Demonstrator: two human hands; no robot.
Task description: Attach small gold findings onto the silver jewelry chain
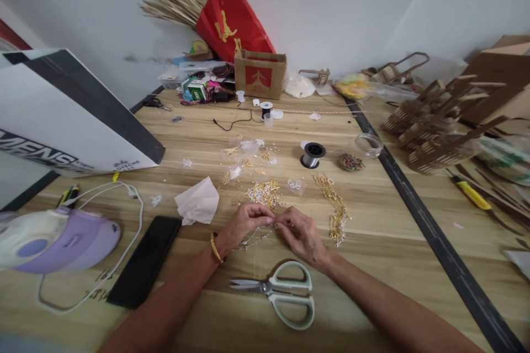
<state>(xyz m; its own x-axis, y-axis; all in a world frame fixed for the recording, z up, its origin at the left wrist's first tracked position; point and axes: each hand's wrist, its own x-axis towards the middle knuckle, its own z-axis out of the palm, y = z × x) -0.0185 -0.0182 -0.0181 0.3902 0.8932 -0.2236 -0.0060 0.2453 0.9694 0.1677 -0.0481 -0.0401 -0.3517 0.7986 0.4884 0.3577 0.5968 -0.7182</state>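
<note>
Both hands meet at the middle of the table, fingertips pinched close together. My left hand (251,222) grips the end of a thin beaded chain (253,239), which trails onto the wood below the fingers. My right hand (301,231) is closed at the same spot, thumb and forefinger pinching something too small to make out. Just beyond the fingers lies a heap of gold and silver beads (261,193). Finished-looking gold chains (336,207) rest to the right of my right hand. Scissors (273,291) with pale green handles lie partly open, nearer to me.
A spool of wire (312,154) and a glass jar (366,146) of dark beads stand beyond. On the left are a black phone (144,262), a crumpled tissue (197,201), a purple device (70,240) with a white cable and a large box (70,116). Wooden racks (434,121) stand right.
</note>
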